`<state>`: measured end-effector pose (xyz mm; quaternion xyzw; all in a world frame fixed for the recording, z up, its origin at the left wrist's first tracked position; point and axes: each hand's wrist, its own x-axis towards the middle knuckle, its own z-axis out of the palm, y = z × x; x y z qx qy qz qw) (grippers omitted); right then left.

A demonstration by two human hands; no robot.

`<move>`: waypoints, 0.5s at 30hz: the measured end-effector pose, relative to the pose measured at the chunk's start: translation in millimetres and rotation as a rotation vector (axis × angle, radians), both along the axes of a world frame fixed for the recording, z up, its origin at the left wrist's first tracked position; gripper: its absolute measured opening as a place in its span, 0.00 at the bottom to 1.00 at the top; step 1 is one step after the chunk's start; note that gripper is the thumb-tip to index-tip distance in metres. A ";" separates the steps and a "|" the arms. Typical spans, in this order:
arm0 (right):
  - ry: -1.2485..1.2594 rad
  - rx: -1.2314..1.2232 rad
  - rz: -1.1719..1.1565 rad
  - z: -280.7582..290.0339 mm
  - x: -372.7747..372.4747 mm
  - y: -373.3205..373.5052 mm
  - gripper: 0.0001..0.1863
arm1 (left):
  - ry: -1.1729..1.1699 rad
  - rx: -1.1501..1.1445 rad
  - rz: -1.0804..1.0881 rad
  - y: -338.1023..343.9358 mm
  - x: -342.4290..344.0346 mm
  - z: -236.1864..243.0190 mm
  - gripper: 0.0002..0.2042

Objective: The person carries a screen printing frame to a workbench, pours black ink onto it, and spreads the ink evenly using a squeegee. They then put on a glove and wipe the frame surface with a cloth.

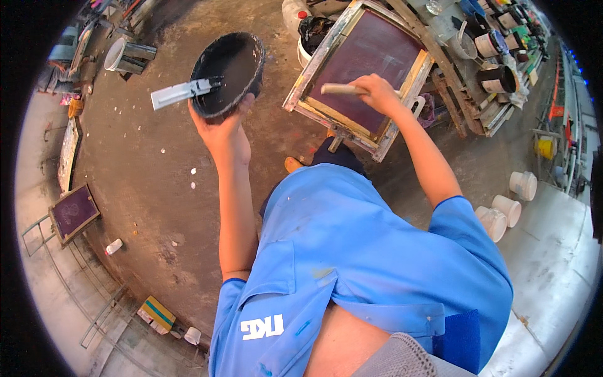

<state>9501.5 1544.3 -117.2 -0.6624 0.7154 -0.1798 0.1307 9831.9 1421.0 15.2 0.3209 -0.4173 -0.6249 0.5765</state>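
Note:
My left hand [220, 122] holds a dark, round bowl [232, 63] from below; a white, flat tool [173, 94] lies across its left rim with one end inside. My right hand [377, 94] is closed on a pale wooden-handled tool [339, 89], held over a framed screen [377, 50] with a purple mesh and worn wooden edges. The screen sits tilted in front of me; a metal bracket [338, 137] shows at its lower edge. Behind the screen's left side are a pale container with a red cap [292, 16] and a white bucket [304, 53] with black material in it.
A cluttered wooden bench [455, 81] with paint pots [493, 44] stands at the right. White buckets [521, 185] stand on the lower right. At the left are another purple screen [73, 212], metal frames, a small bottle [114, 246] and a white bucket [116, 55] on the stained floor [151, 163].

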 end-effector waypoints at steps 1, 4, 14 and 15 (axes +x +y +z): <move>0.026 0.050 0.067 -4.3 5.1 -4.0 0.17 | -0.037 -0.012 0.014 -1.0 2.7 -3.4 0.38; 0.123 0.004 0.253 -24.6 8.2 -28.3 0.17 | -0.083 -0.022 0.003 -4.6 6.6 -8.2 0.37; 0.270 -0.026 0.575 -44.0 4.9 -88.1 0.18 | 0.070 0.037 -0.066 8.2 0.6 -3.1 0.37; 0.277 -0.015 0.599 -43.1 2.4 -88.2 0.19 | 0.063 0.033 -0.066 7.9 0.3 -3.1 0.37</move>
